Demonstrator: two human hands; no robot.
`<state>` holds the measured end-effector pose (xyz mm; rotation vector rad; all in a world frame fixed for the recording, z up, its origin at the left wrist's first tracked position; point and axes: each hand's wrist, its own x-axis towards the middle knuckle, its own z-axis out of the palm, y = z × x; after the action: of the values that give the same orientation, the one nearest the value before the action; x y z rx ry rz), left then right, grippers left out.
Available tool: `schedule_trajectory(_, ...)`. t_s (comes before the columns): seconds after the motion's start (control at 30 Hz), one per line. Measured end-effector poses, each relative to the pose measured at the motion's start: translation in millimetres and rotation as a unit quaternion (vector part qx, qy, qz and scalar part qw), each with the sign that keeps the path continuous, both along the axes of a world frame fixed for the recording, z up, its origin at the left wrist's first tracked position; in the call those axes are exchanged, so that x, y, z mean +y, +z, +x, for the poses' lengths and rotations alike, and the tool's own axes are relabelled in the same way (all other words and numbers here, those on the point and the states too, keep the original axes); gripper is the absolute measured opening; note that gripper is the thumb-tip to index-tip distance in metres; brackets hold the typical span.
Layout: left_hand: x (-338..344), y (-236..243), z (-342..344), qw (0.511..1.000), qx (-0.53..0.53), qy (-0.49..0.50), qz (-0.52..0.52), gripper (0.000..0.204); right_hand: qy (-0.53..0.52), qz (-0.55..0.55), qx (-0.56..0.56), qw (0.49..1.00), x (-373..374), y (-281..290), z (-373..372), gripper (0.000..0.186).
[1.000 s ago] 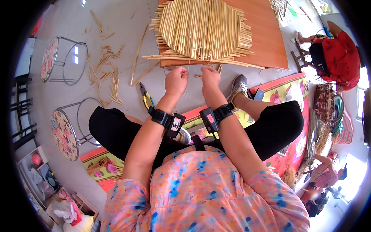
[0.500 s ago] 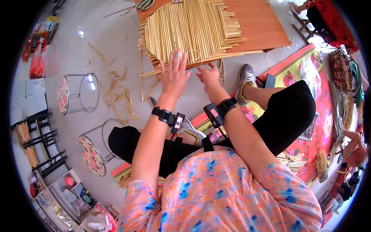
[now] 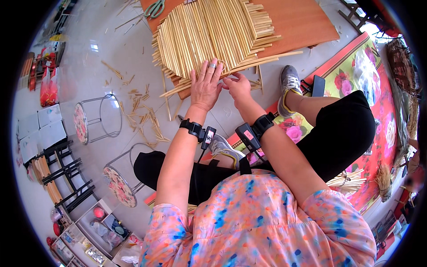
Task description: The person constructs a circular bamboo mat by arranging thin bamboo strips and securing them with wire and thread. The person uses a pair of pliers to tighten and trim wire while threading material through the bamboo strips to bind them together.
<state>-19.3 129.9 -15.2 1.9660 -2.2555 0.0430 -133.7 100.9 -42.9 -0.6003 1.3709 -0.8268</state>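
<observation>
A rounded panel of pale yellow straw stalks (image 3: 207, 38), laid side by side, rests on an orange-brown wooden board (image 3: 296, 26). My left hand (image 3: 205, 88) lies palm down with stretched fingers on the panel's near edge. Close beside it, my right hand (image 3: 238, 87) is closed at that edge, its fingertips pressed together; what they pinch is hidden. Under and beside the hands, long loose stalks (image 3: 267, 59) run crosswise along the near edge and stick out to the right. A thin loop of thread shows faintly by my left fingertips.
Green-handled scissors (image 3: 154, 9) lie at the board's far left corner. Straw offcuts (image 3: 144, 118) litter the tiled floor at left, near two flowered stools (image 3: 80, 123). A phone (image 3: 318, 86) lies on the flowered mat (image 3: 296, 133) at right, with a straw bundle (image 3: 349, 181) nearer me.
My right hand has moved in against the panel's near edge, beside my left hand, and its fingers have closed. The crosswise stalks have tilted up at the right. The whole view has shifted slightly.
</observation>
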Motion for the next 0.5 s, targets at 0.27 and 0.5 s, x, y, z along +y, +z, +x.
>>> schedule_trajectory(0.27,-1,-1,-1,1.0,0.019,0.007,-0.003,0.065,0.052,0.041,-0.002,0.998,-3,2,-7,0.034)
schedule_trajectory(0.5,0,-4,0,0.999,0.034,0.013,-0.017,0.063,0.037,-0.003,0.084,0.996,1,2,-6,0.026)
